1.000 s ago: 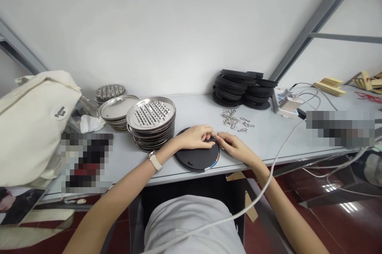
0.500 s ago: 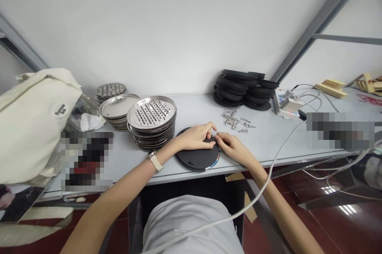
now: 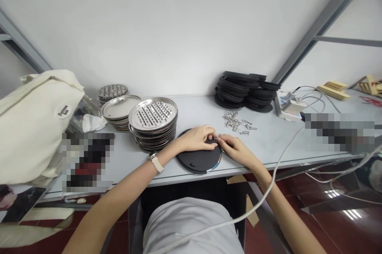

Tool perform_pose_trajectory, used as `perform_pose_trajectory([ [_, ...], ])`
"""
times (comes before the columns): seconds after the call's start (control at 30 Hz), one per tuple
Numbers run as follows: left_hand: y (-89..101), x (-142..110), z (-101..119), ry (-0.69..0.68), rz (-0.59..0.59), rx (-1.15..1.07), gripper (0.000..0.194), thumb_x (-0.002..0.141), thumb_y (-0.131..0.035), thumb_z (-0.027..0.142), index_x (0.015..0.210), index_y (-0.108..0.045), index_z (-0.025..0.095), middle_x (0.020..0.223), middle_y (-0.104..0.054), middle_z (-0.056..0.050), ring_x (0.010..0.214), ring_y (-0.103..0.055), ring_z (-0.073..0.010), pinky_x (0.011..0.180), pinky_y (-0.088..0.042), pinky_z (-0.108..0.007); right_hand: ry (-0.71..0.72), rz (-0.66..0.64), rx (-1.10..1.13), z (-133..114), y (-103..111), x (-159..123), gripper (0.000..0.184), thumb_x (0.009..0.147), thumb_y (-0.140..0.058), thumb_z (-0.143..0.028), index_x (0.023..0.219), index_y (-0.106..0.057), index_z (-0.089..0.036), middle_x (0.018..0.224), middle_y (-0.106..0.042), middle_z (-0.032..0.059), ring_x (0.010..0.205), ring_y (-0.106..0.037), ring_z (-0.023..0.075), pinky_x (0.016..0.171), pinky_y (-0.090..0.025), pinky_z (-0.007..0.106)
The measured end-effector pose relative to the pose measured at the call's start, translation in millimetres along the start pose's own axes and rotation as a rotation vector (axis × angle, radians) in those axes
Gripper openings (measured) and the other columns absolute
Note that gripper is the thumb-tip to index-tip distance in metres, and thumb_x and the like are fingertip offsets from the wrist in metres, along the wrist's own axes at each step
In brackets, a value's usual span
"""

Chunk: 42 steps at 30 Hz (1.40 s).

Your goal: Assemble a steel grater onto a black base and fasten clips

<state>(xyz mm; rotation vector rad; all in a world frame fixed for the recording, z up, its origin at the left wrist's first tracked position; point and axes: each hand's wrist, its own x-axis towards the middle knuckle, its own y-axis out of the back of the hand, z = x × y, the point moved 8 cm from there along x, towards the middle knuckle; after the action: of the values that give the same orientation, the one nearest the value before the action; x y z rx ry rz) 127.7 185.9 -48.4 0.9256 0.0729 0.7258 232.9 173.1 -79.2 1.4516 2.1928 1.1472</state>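
Note:
A flat black round disc (image 3: 198, 162), with a strip of coloured print along its right edge, lies near the front of the table. My left hand (image 3: 198, 138) rests over its upper part, thumb and fingers closed about a small metal clasp (image 3: 215, 139) at the rim. From the other side, my right hand (image 3: 235, 150) pinches at the same clasp with closed fingertips, its palm low by the table. Fingers partly hide the clasp, so how it is joined to the disc cannot be made out. Behind my right hand lies a loose pile of metal clasps (image 3: 234, 121).
Stacks of round metal plates with raised grating teeth (image 3: 153, 115) stand left of the disc. Black round discs (image 3: 235, 91) are piled against the wall. A cream bag (image 3: 38, 123) fills the far left; a power strip (image 3: 288, 107) sits right. A white cable (image 3: 274, 178) crosses my right forearm.
The raised index finger of my left hand has curled down onto the clasp. My right fingertips stay at the rim. The whole view has shifted slightly.

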Motion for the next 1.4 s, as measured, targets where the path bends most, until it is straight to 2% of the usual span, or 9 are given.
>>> perform_pose_trajectory([
  [0.3,0.6,-0.3,1.4,-0.063,-0.009,-0.088,0.012,0.079,-0.062,0.023,0.088,-0.058,0.016,0.077,-0.047,0.003,0.064,-0.044,-0.0087,0.063,-0.037,-0.022,0.01,-0.012,0.023,-0.7,-1.3,-0.1,0.039,0.099,-0.035,-0.042,0.07,-0.048,-0.02,0.065,-0.049,-0.0005,0.067,-0.048,0.016,0.067,-0.039,0.028],
  [0.67,-0.7,0.0,0.2,-0.06,-0.022,-0.147,0.013,0.078,-0.063,0.021,0.088,-0.057,0.016,0.074,-0.045,0.004,0.063,-0.043,-0.0086,0.062,-0.037,-0.022,0.017,-0.015,0.035,-0.8,-1.0,-0.4,0.039,0.098,-0.036,-0.042,0.071,-0.051,-0.019,0.067,-0.053,0.0009,0.068,-0.049,0.0168,0.069,-0.041,0.029],
  [0.93,-1.3,0.8,-0.2,-0.032,-0.033,-0.118,0.012,0.077,-0.063,0.019,0.086,-0.057,0.016,0.073,-0.046,0.003,0.064,-0.044,-0.0094,0.063,-0.037,-0.022,-0.036,-0.001,0.081,3.8,-0.7,-1.2,0.037,0.097,-0.038,-0.044,0.071,-0.047,-0.019,0.064,-0.046,-0.0012,0.062,-0.043,0.0143,0.059,-0.038,0.026],
  [1.17,-0.5,0.7,2.2,-0.057,-0.031,-0.136,0.011,0.078,-0.062,0.019,0.086,-0.056,0.015,0.073,-0.045,0.004,0.064,-0.043,-0.0087,0.063,-0.036,-0.022,-0.004,-0.018,0.032,-2.0,-0.7,-1.1,0.034,0.099,-0.036,-0.04,0.074,-0.049,-0.02,0.067,-0.05,-0.0001,0.066,-0.047,0.0157,0.064,-0.04,0.028],
  [1.4,-2.9,0.8,0.0,-0.024,-0.054,-0.15,0.012,0.078,-0.06,0.021,0.088,-0.056,0.016,0.076,-0.048,0.002,0.066,-0.044,-0.0097,0.063,-0.037,-0.022,0.022,-0.007,0.001,-0.4,-1.1,-0.8,0.034,0.099,-0.035,-0.04,0.074,-0.049,-0.02,0.068,-0.052,0.0008,0.067,-0.049,0.0169,0.066,-0.041,0.029],
])
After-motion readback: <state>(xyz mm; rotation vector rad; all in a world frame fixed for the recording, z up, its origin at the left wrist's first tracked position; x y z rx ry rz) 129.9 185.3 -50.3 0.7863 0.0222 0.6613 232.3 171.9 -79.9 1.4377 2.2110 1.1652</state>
